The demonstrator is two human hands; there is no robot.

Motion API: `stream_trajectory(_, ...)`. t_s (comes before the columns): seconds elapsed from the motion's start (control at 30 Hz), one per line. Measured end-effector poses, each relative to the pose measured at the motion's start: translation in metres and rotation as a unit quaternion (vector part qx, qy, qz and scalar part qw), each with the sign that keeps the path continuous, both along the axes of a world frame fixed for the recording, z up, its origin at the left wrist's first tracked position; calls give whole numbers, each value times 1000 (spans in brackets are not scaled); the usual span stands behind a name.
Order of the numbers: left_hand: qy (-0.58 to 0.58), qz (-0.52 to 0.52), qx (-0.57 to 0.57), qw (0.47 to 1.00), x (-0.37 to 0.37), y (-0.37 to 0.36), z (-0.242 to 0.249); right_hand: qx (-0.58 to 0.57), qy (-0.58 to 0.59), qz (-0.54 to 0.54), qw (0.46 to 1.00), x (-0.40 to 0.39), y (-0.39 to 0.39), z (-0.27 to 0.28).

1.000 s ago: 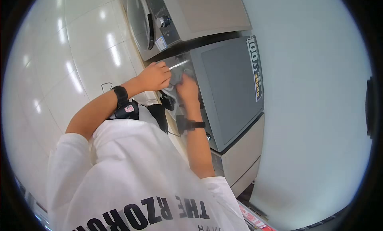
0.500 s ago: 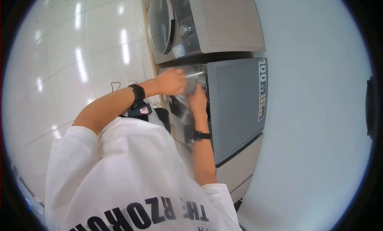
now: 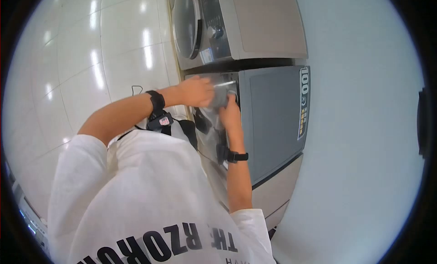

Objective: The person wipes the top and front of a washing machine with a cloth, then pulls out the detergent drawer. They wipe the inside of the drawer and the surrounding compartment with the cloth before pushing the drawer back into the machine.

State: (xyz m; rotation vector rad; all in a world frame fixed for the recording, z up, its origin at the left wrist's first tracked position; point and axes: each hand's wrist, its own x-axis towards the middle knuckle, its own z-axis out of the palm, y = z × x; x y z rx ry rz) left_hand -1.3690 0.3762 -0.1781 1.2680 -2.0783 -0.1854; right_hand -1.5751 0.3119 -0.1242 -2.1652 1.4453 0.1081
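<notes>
My left hand [image 3: 196, 92], smeared by motion, is closed at the front of the lower machine [image 3: 275, 123]. A grey patch that looks like a cloth [image 3: 220, 96] lies against the panel at its fingertips. My right hand [image 3: 231, 112] is closed just beside it, thumb up, at a rounded pale part near the panel's edge. What its fingers hold is hidden. Between the hands and the upper machine, a bright white strip [image 3: 225, 83] shows on the panel. Below the hands, the glossy front [image 3: 211, 127] carries dark reflections. Both wrists wear black bands.
A front-loading washing machine [image 3: 268, 22] with a round door [image 3: 185, 25] and a knob [image 3: 215, 32] stands beyond the lower machine. Pale floor tiles [image 3: 77, 68] stretch to the left. A light wall [image 3: 355, 127] is on the right. Black devices hang near my waist.
The view has shifted slightly, so the machines sit a little further right. My left hand is still blurred at the panel; my right hand stays close beside it.
</notes>
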Motion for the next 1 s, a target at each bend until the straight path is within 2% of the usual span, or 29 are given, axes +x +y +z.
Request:
stream_trajectory(0.13, -10, -16, 19, 1000, 2, -3, 0, -14, -4, -3, 1000, -2, 3, -2)
stream_trajectory(0.23, 6, -9, -13, 1000, 2, -3, 1, -85, 4, 3, 996, -1, 20, -9)
stream_trajectory(0.33, 8, 0, 2, 1000, 0, -3, 1, -124, 21, -7, 992, -1, 43, -14)
stream_trajectory(0.43, -3, 1, 8, 1000, -2, -1, 2, -168, -60, -1, 984, 0, 62, -6)
stream_trajectory(0.47, 4, 9, -8, 1000, -2, -1, 3, -168, -87, -35, 981, 1, 69, 1)
stream_trajectory(0.57, 2, 13, 6, 1000, -3, -1, -4, -114, -30, -52, 992, 2, 87, 8)
stream_trajectory(0.7, -2, 12, 23, 1000, -2, -1, -5, -102, 33, -128, 986, -7, 95, 12)
stream_trajectory(0.73, 7, 13, 18, 1000, -3, 0, -6, -51, 36, -187, 980, -11, 93, 13)
stream_trajectory(0.83, 23, 15, -1, 1000, 0, -3, -6, -33, 77, -192, 978, -12, 93, 28)
stream_trajectory(0.97, 48, 7, -21, 999, 1, -3, -10, 63, 81, -177, 979, -25, 84, 15)
stream_trajectory(1.0, 60, 3, -26, 998, 0, -4, -9, 56, 89, -169, 980, -22, 81, 16)
